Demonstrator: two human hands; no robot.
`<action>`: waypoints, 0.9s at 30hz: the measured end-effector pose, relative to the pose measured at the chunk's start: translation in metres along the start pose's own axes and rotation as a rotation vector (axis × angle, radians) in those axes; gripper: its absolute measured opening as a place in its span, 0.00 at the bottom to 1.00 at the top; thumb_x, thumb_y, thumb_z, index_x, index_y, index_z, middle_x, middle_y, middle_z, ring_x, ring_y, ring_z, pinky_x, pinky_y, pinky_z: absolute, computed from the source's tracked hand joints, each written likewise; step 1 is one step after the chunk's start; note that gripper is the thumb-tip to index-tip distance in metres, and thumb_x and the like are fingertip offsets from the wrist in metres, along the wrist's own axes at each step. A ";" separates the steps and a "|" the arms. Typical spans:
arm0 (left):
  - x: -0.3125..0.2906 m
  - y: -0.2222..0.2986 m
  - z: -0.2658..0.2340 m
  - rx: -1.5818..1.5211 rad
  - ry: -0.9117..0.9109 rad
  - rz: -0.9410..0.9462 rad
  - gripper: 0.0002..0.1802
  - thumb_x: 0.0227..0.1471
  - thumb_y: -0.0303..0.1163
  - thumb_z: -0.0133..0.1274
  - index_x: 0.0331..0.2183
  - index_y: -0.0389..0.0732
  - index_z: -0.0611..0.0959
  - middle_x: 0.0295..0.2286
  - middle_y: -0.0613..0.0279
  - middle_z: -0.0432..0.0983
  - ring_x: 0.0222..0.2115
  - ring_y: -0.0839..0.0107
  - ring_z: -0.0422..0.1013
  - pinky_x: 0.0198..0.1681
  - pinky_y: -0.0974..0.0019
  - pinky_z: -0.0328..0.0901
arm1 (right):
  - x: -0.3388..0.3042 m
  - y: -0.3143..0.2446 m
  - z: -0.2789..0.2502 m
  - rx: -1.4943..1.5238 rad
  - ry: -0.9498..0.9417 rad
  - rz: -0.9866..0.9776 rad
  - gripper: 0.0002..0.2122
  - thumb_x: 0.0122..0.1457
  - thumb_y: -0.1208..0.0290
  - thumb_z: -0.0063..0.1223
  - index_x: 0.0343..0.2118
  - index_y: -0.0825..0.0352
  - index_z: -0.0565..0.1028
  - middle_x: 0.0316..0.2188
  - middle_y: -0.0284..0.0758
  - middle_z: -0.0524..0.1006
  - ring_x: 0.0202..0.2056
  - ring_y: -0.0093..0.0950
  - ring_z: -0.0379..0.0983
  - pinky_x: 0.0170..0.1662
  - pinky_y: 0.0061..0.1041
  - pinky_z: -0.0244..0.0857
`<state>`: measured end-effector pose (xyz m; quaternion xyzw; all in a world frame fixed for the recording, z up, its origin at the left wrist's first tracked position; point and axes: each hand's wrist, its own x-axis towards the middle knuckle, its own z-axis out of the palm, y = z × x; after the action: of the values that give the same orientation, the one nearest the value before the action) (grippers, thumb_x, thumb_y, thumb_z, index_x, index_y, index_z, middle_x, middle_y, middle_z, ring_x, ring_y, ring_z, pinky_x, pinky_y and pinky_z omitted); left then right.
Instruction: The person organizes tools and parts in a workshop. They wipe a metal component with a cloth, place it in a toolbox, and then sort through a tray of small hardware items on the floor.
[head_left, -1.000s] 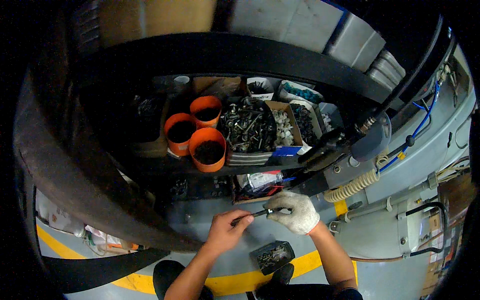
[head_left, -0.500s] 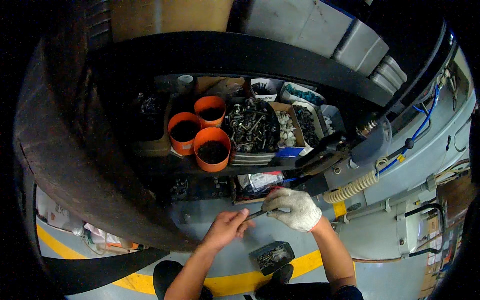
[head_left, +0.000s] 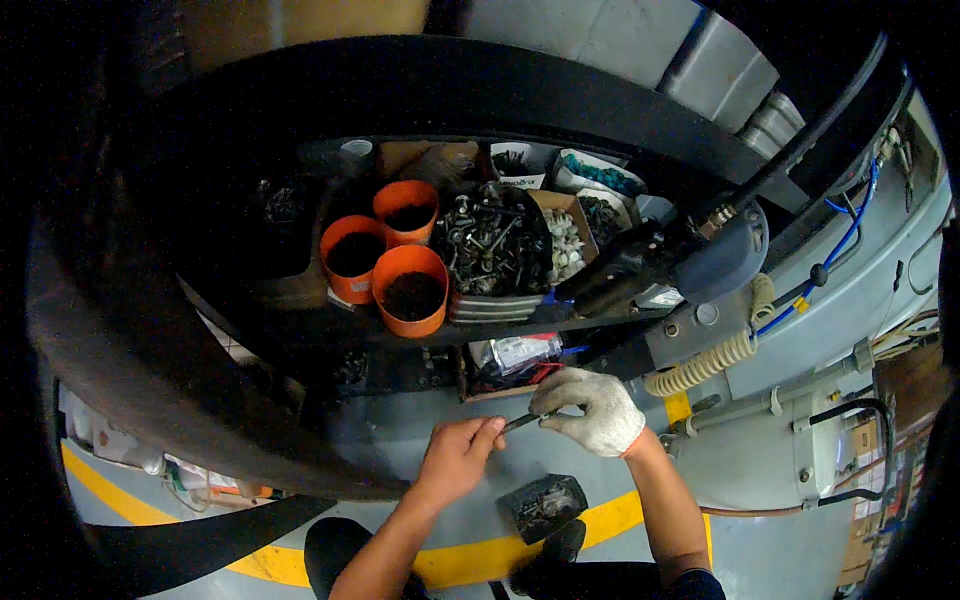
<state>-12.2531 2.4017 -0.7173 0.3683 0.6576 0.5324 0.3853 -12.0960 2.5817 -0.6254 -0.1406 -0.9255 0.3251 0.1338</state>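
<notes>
My bare left hand (head_left: 458, 458) is closed, thumb and fingers pinching one end of a thin dark rod-like piece (head_left: 521, 422). At the other end, the fingertips of my right hand (head_left: 604, 413), in a white knitted glove, pinch it too; they partly hide that end, and its exact kind cannot be made out. Both hands are in the air in front of a dark shelf. Below them on the floor, by my shoe, stands a small black bin (head_left: 545, 506) with dark contents that are hard to tell apart.
Three orange pots (head_left: 412, 318) with dark small contents stand on the shelf beside a heap of bolts (head_left: 490, 240). Boxes of white pieces (head_left: 566, 250) and teal pieces (head_left: 600, 174) sit further right. A coiled cream hose (head_left: 705, 368) hangs near a grey machine. A curved dark panel rises at left.
My left hand has closed more fully around its end of the thin piece. My right hand has shifted slightly right and up. The view has tilted a little, moving the shelf up and left.
</notes>
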 end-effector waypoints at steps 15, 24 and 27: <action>0.005 -0.011 0.011 -0.032 0.165 0.005 0.12 0.61 0.37 0.62 0.40 0.38 0.85 0.24 0.66 0.77 0.26 0.78 0.69 0.32 0.68 0.66 | 0.071 -0.047 0.006 -0.086 0.380 0.097 0.17 0.55 0.67 0.68 0.47 0.67 0.82 0.43 0.46 0.82 0.43 0.43 0.80 0.49 0.38 0.73; -0.002 -0.007 0.019 -0.076 0.073 -0.049 0.13 0.62 0.39 0.61 0.40 0.38 0.85 0.22 0.66 0.75 0.24 0.78 0.66 0.29 0.67 0.62 | 0.145 0.073 -0.040 -0.614 0.317 0.284 0.16 0.58 0.72 0.57 0.49 0.65 0.82 0.43 0.51 0.82 0.46 0.52 0.78 0.52 0.43 0.73; 0.000 -0.005 0.020 -0.079 0.084 -0.031 0.13 0.63 0.39 0.61 0.40 0.38 0.85 0.22 0.66 0.75 0.25 0.78 0.66 0.30 0.68 0.62 | 0.164 0.079 -0.055 -0.698 0.123 0.297 0.15 0.61 0.66 0.54 0.47 0.64 0.83 0.41 0.49 0.83 0.43 0.50 0.80 0.50 0.42 0.74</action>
<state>-12.2357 2.4088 -0.7251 0.3200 0.6574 0.5669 0.3796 -12.2153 2.7288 -0.6085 -0.3295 -0.9403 -0.0028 0.0846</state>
